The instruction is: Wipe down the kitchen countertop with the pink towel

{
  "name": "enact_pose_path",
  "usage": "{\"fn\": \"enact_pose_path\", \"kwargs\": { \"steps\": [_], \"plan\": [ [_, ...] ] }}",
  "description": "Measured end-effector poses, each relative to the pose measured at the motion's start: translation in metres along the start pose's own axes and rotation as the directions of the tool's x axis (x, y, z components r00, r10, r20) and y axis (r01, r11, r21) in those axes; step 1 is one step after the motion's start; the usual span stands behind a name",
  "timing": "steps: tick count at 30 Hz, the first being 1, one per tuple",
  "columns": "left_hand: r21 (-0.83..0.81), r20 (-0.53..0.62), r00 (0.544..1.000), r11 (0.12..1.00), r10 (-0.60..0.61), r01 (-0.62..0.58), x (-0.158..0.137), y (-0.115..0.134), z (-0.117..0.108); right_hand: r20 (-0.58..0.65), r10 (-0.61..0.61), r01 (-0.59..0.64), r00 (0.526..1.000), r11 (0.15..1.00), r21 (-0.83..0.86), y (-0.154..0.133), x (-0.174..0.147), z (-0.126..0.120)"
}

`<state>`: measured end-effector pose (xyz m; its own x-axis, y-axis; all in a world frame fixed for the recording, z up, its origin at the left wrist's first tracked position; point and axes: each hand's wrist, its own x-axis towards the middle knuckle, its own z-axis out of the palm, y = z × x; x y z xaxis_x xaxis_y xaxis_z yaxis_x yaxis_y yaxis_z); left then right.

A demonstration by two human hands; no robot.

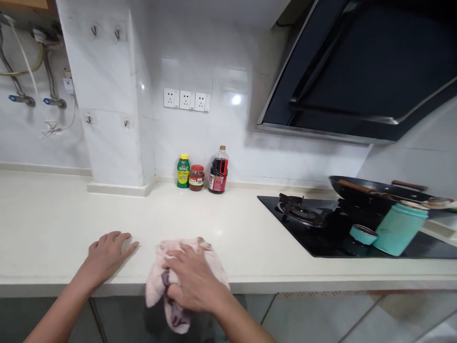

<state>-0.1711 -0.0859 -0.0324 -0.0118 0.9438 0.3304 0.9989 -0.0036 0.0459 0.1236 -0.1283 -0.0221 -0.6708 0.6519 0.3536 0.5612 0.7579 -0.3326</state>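
A pale pink cloth (214, 264) with dark purple patches lies bunched over the front edge of the white countertop (243, 228), and part of it hangs down. My right hand (194, 278) presses on the cloth from above, fingers curled over it and thumb tucked against a fold. What lies beneath the cloth is hidden. To the left, my left hand (109, 255) rests on the countertop near the edge. Its fingers are slightly apart and it holds nothing.
Against the back wall stand a green bottle (183, 171), a red-lidded jar (196, 178) and a dark sauce bottle (218, 174). At right, a black gas hob (307, 233) bears a wok (378, 190), a turquoise canister (402, 231) and a small turquoise cup (363, 235). A range hood (357, 71) overhangs it.
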Motion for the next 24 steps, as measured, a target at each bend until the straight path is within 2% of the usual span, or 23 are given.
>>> {"fn": "enact_pose_path", "kwargs": {
  "steps": [3, 5, 7, 9, 11, 13, 16, 20, 24],
  "plan": [
    [-0.008, 0.016, 1.0, 1.0, -0.017, 0.017, 0.002, -0.004, 0.001, 0.11, -0.089, 0.084, 0.99, 0.995, 0.047, 0.003, 0.036, 0.003],
    [-0.022, 0.019, 1.0, 0.999, -0.024, 0.025, 0.003, -0.006, 0.001, 0.14, -0.085, 0.082, 0.986, 0.996, 0.03, 0.019, 0.045, 0.0],
    [-0.036, 0.022, 0.999, 0.999, -0.032, 0.033, 0.005, -0.008, 0.002, 0.125, -0.016, 0.019, 0.992, 1.0, -0.024, 0.045, 0.043, -0.01],
    [-0.05, 0.029, 0.999, 0.998, -0.042, 0.044, 0.007, -0.011, 0.003, 0.071, 0.119, -0.112, 0.99, 0.99, -0.086, 0.08, 0.031, -0.026],
    [-0.059, 0.03, 0.998, 0.997, -0.053, 0.054, 0.009, -0.013, 0.005, -0.004, 0.27, -0.268, 0.963, 0.954, -0.133, 0.12, 0.011, -0.047],
    [-0.056, 0.024, 0.998, 0.997, -0.05, 0.052, 0.012, -0.016, 0.008, -0.076, 0.397, -0.404, 0.915, 0.898, -0.176, 0.158, -0.017, -0.07],
    [-0.052, 0.007, 0.998, 0.997, -0.055, 0.055, 0.016, -0.022, 0.014, -0.179, 0.524, -0.553, 0.833, 0.8, -0.233, 0.197, -0.066, -0.1],
    [-0.053, -0.002, 0.998, 0.996, -0.069, 0.069, 0.02, -0.029, 0.023, -0.296, 0.586, -0.655, 0.755, 0.697, -0.291, 0.209, -0.132, -0.118],
    [-0.003, 0.038, 0.996, 0.997, -0.082, 0.082, 0.021, -0.028, 0.024, -0.389, 0.565, -0.682, 0.727, 0.661, -0.314, 0.19, -0.182, -0.112]
  ]
}}
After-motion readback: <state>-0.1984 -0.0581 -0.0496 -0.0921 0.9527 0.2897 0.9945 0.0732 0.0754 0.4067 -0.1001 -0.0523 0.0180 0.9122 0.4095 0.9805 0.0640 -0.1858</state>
